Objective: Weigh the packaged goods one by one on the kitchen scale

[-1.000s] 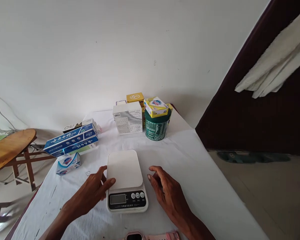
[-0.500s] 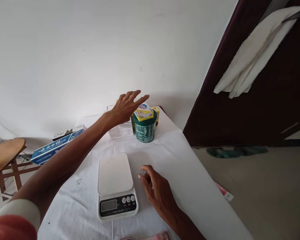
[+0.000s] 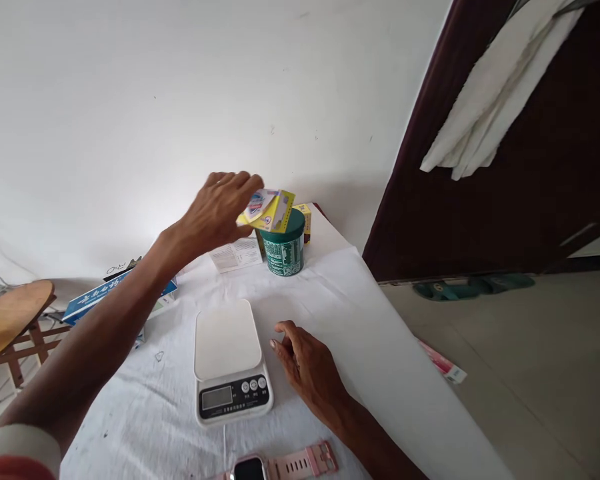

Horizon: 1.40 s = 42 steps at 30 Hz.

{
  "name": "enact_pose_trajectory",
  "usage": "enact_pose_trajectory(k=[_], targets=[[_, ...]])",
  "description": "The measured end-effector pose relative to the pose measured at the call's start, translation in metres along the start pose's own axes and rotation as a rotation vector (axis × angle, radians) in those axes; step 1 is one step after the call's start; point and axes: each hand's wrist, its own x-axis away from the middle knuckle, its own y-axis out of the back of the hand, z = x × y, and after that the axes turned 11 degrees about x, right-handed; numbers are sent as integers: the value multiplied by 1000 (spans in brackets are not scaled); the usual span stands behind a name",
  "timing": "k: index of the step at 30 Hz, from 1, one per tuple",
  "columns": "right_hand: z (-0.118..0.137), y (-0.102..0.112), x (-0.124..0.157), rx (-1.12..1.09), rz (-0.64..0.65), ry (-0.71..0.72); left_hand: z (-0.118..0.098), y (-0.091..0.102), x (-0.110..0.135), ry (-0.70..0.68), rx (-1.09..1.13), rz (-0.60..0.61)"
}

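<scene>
1. Since the frame half a second ago, the left hand (image 3: 217, 207) has closed on the small yellow-and-white cardboard box (image 3: 275, 210), which has tilted and shifted left.
2. I see that hand clamped on the box's left end, thumb low, fingers over the top.
3. The box sits at the far side, before the lid of the round dark-green tub (image 3: 285, 257); I cannot tell whether they touch.
4. Left of the tub, I make out a white printed carton (image 3: 237, 255), partly behind the hand.
5. I have the right hand (image 3: 305, 363) near, fingers curled, thumb and forefinger slightly apart, just right of the flat white digital scale (image 3: 227, 340).
6. Nearest me lies a pink-strapped watch (image 3: 290, 465) on the white cloth (image 3: 340, 320).
</scene>
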Motion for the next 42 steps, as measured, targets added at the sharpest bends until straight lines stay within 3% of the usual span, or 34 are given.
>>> enact_pose_trajectory(k=[2, 4, 8, 11, 15, 19, 25, 33, 38, 42], targets=[[0, -1, 0, 1, -10, 3, -10, 9, 38, 72, 25, 16], [-1, -2, 0, 7, -25, 6, -19, 6, 77, 115, 88, 111], [-2, -2, 0, 7, -38, 18, -29, -28, 136, 219, 224, 359], [-2, 0, 0, -9, -24, 28, -29, -51, 158, 294, 261, 443], [-2, 1, -1, -13, -13, 29, -26, -61, 169, 358, 308, 487], [-1, 2, -1, 3, -23, 34, -20, -59, 181, 396, 396, 428], [-2, 2, -1, 20, -22, 49, -21, -50, 187, 388, 454, 197], [-5, 3, -4, 25, -35, 80, -44, -78, 185, 391, 442, 235], [-3, 4, -4, 24, -10, 33, -44, -66, 221, 497, 476, 79], [-3, 5, -4, 35, 1, 39, -18, -41, 268, 649, 375, -29]])
